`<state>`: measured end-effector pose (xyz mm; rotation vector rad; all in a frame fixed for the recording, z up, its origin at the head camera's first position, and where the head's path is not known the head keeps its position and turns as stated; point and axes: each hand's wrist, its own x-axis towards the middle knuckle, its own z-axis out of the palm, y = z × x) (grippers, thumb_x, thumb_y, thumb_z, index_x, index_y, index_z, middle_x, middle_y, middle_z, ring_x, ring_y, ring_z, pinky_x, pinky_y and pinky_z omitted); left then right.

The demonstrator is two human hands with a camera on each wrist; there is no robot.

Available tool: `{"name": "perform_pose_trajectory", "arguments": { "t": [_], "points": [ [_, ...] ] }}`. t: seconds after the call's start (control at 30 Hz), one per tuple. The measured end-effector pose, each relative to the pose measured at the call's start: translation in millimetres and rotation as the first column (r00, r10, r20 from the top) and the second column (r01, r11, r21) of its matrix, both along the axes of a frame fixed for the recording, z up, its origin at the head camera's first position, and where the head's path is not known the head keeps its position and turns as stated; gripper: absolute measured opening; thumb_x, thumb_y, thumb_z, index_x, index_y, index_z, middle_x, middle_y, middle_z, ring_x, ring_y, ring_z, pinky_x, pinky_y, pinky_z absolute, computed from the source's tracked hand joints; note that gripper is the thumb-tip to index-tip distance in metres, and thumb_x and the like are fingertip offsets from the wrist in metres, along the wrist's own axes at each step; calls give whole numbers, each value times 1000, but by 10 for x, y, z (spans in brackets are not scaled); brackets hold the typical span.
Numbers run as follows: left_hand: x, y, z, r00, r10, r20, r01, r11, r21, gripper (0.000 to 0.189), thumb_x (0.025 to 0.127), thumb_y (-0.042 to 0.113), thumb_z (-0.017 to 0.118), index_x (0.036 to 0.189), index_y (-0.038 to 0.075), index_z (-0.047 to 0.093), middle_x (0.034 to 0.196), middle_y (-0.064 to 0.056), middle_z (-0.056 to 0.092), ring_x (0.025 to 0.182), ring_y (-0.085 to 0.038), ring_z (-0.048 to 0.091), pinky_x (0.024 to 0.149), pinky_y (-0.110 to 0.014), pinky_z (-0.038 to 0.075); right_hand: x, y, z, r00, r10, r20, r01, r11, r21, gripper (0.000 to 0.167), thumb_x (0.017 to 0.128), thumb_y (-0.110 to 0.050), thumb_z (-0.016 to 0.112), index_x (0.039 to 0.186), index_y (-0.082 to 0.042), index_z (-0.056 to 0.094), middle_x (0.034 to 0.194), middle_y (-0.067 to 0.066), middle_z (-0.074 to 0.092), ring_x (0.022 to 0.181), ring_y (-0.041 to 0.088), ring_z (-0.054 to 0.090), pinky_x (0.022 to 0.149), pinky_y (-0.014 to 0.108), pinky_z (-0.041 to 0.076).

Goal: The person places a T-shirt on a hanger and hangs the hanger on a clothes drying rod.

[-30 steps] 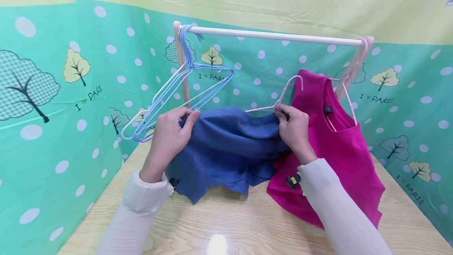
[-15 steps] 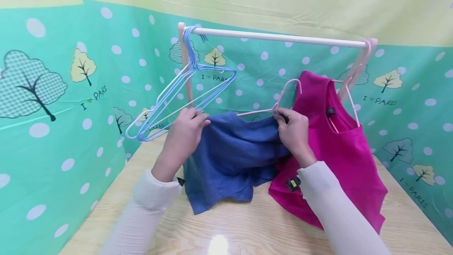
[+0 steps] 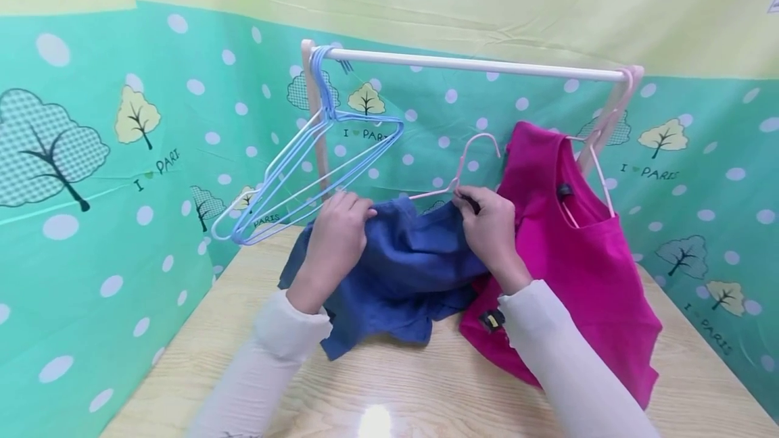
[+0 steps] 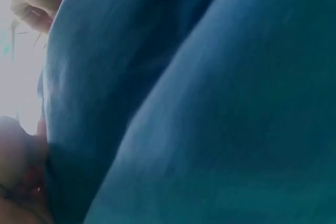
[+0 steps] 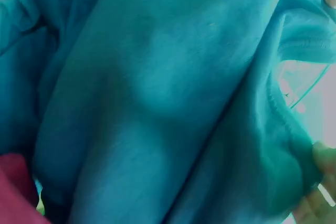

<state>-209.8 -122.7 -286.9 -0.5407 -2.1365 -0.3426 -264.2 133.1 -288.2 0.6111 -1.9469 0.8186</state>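
Note:
A blue shirt [image 3: 398, 272] hangs bunched between my hands above the table. With thumb and fingers, my left hand [image 3: 337, 238] pinches its upper left edge. My right hand [image 3: 489, 225] pinches the pink clothes hanger [image 3: 460, 162] just below the hook, along with the shirt's upper edge. The hook points up and to the right, off the rail. Part of the hanger's left arm shows above the fabric; the remainder is hidden. The blue shirt [image 4: 199, 98] fills most of the left wrist view. In the right wrist view, fingers [image 5: 320, 187] hold the shirt at the lower right.
Several blue and white hangers [image 3: 316, 147] hang at the left end of a rack's white rail [image 3: 475, 65]. A magenta sleeveless top [image 3: 584, 276] hangs on a pink hanger at the right end, close to my right hand. Below is a wooden table [image 3: 365, 391].
My left hand has moved right along the shirt's edge. My right hand has shifted slightly left with the pink hanger, so the hands are closer. The shirt is more bunched.

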Motion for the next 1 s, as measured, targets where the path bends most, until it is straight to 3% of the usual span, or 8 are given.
{"name": "perform_pose_trajectory", "arguments": {
  "t": [0.13,0.27,0.43,0.57,0.77,1.0],
  "points": [
    [-4,-18,-28,1000,0,-7,1,994,112,11,97,7,68,94,-3,73,88,-16,68,82,-35,60,79,-50,52,-13,121,-18,999,43,20,-44,995,87,34,85,-8,84,116,2,74,111,19,74,102,35,69,91,48,54],
    [-1,-53,-22,1000,-4,-1,4,985,174,11,98,4,67,95,-5,72,90,-18,69,85,-37,61,82,-51,51,21,359,-11,989,43,142,-61,989,131,56,87,-6,80,138,4,59,135,24,62,123,43,54,105,57,43],
    [-17,-100,2,1000,-9,17,5,973,230,13,99,5,65,97,-5,72,92,-20,69,85,-39,59,80,-51,49,51,599,-79,957,-71,282,27,987,157,44,94,6,63,137,8,58,135,30,58,125,50,50,108,62,37],
    [-28,-145,-3,1000,10,26,-17,965,261,13,100,4,64,99,-6,72,93,-21,69,85,-40,58,81,-51,48,16,636,-229,932,-175,317,109,971,213,35,95,1,66,130,7,64,126,30,63,115,51,57,100,62,44],
    [-10,-166,-11,999,19,31,-27,958,286,12,98,3,65,99,-7,73,94,-21,71,86,-41,59,82,-52,48,-98,600,-451,965,-173,198,157,983,93,33,88,0,77,120,3,69,114,25,67,107,45,62,93,59,49],
    [43,-163,22,998,27,53,-42,954,296,13,99,4,65,100,-7,73,92,-21,70,86,-39,59,80,-50,48,-194,540,-539,986,-167,6,167,986,9,12,91,3,72,102,4,75,100,23,71,91,43,64,83,55,52]
  ]
}}
